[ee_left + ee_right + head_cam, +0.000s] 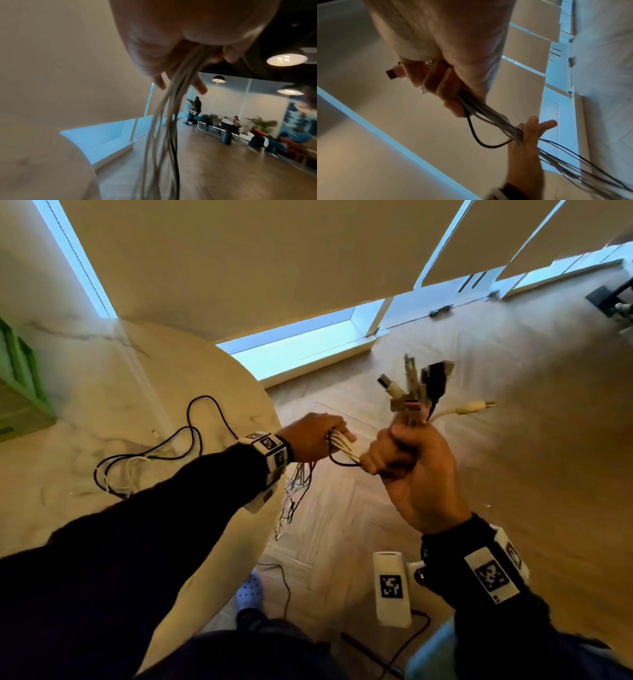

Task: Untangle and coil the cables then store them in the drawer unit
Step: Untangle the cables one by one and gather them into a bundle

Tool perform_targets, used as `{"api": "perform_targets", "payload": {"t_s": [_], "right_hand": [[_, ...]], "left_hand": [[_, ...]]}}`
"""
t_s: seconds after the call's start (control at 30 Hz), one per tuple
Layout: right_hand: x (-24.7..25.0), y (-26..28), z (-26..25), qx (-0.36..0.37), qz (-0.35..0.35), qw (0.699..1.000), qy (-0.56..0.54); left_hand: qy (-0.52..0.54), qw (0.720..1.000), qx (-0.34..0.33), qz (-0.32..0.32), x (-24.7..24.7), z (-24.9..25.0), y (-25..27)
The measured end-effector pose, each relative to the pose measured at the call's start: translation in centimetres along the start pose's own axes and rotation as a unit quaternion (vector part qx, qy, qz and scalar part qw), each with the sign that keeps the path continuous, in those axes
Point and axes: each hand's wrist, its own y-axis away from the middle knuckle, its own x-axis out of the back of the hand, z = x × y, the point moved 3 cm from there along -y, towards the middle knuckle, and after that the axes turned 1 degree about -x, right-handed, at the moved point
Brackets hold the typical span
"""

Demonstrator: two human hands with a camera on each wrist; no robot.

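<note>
My right hand [400, 453] is raised over the floor and grips a bundle of white and black cables [346, 448] just below their plugs [418, 390], which fan out above the fist. My left hand [317, 436] holds the same bundle a short way down, fingers curled round it. Below the left hand the cables [164, 128] hang loose toward the floor. In the right wrist view my right hand [447, 86] clutches the strands and my left hand [527, 135] closes on them lower down. More black and white cables [147, 460] lie tangled on the round marble table [85, 392].
A green drawer unit [20, 385] stands at the table's far left. A white tagged device [392, 587] sits on the wood floor beside my right arm, with a black cord near it. Windows with lowered blinds line the far side. People sit in the distance.
</note>
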Motion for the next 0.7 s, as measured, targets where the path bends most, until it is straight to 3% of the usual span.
{"api": "perform_targets", "payload": {"t_s": [0.03,0.07,0.1,0.2,0.33,0.4,0.53,0.7], "right_hand": [[0.2,-0.1,-0.6,0.012,0.012,1.0,-0.026],[0.6,-0.3,-1.2,0.024,0.019,0.998,-0.047],[1.0,-0.6,-2.0,0.038,0.023,0.997,-0.062],[3.4,-2.1,-4.5,0.059,0.045,0.996,-0.049],[7.6,-4.7,-5.5,-0.023,0.075,0.995,0.055],[8.5,-5.5,-4.9,-0.066,0.051,0.992,0.093],[8.2,-5.9,-2.4,-0.134,-0.027,0.978,0.157],[5.5,-5.9,1.3,-0.191,-0.153,0.939,0.242]], "left_hand": [[0.045,0.996,0.021,0.069,-0.4,-0.4,-0.1],[0.089,0.99,0.052,0.098,-1.4,-0.7,0.0],[0.124,0.985,0.083,0.087,-3.0,-0.7,0.2],[0.167,0.977,0.129,-0.03,-8.0,1.1,1.7],[0.2,0.954,0.103,-0.196,-10.8,2.9,3.9],[0.18,0.952,0.102,-0.225,-10.4,1.6,4.5],[0.237,0.956,0.096,-0.145,-6.4,1.1,4.0],[0.406,0.911,0.043,-0.057,-1.9,5.9,0.9]]}}
